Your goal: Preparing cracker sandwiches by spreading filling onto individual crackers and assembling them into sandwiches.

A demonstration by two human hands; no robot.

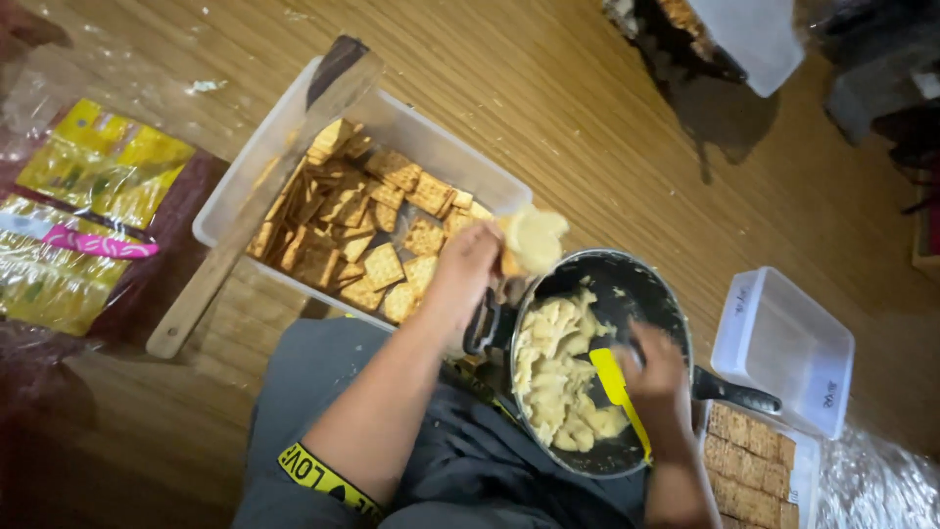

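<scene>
Yellow packets [98, 162] lie far left on the wooden floor [587, 127]. A wooden paddle [259, 196] rests across the tub of square crackers [367, 230]. The left hand [470, 264] pinches a paste-covered cracker [532, 238] above the black pot [597, 362]; the right hand [658, 370] grips a yellow spatula [619, 392] in the filling.

Yellow plastic packets [103, 162] lie at ten o'clock on the floor, flat, crinkled, with green patches. A second clear-and-yellow packet [54, 269] sits just below, at nine o'clock. Small white label [830, 395] on the clear box's wall, four o'clock.
</scene>
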